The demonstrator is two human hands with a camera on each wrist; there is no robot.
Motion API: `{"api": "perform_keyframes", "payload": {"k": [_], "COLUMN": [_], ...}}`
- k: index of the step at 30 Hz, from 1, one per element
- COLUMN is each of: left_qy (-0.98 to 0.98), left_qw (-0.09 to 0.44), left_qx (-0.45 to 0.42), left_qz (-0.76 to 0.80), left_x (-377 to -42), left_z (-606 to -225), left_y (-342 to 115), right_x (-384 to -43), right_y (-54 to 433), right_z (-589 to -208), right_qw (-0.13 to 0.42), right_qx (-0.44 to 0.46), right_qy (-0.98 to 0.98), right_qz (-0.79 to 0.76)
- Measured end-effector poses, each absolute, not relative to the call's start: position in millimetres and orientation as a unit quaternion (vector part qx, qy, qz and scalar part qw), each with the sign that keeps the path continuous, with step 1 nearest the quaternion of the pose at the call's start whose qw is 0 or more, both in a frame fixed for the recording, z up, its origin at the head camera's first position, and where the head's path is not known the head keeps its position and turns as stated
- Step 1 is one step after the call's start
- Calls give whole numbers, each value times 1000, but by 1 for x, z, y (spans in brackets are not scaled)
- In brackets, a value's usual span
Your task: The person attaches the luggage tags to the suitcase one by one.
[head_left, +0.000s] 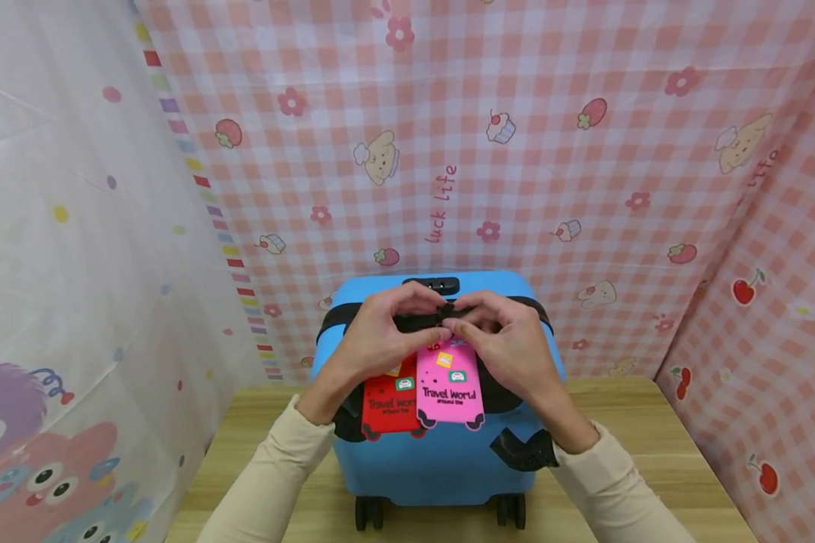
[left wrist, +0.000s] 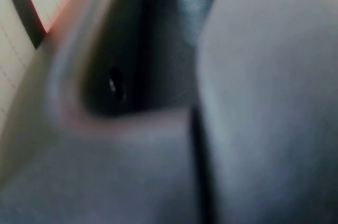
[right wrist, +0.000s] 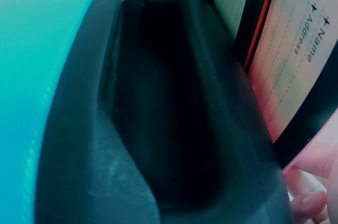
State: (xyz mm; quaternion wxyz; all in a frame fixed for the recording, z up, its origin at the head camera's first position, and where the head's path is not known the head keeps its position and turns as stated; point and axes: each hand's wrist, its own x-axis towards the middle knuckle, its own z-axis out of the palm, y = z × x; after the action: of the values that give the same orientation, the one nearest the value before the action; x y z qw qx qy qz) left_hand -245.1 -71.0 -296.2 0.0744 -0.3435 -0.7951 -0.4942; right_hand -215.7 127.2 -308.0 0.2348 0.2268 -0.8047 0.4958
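Observation:
A blue suitcase (head_left: 441, 471) stands upright with a black band (head_left: 342, 315) around its upper part. In front of its black handle area hang two luggage tags, one pink (head_left: 450, 392) and one red (head_left: 389, 407), both lettered "Travel World". The pink tag partly overlaps the red one. My left hand (head_left: 379, 332) and right hand (head_left: 509, 339) meet above the pink tag, thumbs and fingertips pinching its small black strap (head_left: 446, 310). Part of the strap is hidden behind the fingers. The right wrist view shows a tag's back with a name-and-address card (right wrist: 296, 49), close to the fingers (right wrist: 311, 205).
A black combination lock (head_left: 432, 286) sits on the suitcase top, and black wheels (head_left: 369, 513) rest on the wooden table (head_left: 625, 452). Pink checked cloth (head_left: 516, 173) hangs close behind; a white patterned curtain (head_left: 143, 249) is at left. The left wrist view is filled by a blurred dark recess (left wrist: 158, 65).

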Motion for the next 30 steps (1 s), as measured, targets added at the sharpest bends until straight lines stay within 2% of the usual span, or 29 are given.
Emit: {"api": "perform_keyframes", "payload": {"k": [30], "left_qy": [-789], "left_qw": [65], "left_qx": [-331], "left_qz": [-514], "left_x": [-244], "left_z": [-296], "left_y": [-70], "right_x": [-214], "right_y": [128], "right_z": [-308], "right_qw": [205], "right_qx": [208], "right_qy": [-808], "right_qz": [511]}}
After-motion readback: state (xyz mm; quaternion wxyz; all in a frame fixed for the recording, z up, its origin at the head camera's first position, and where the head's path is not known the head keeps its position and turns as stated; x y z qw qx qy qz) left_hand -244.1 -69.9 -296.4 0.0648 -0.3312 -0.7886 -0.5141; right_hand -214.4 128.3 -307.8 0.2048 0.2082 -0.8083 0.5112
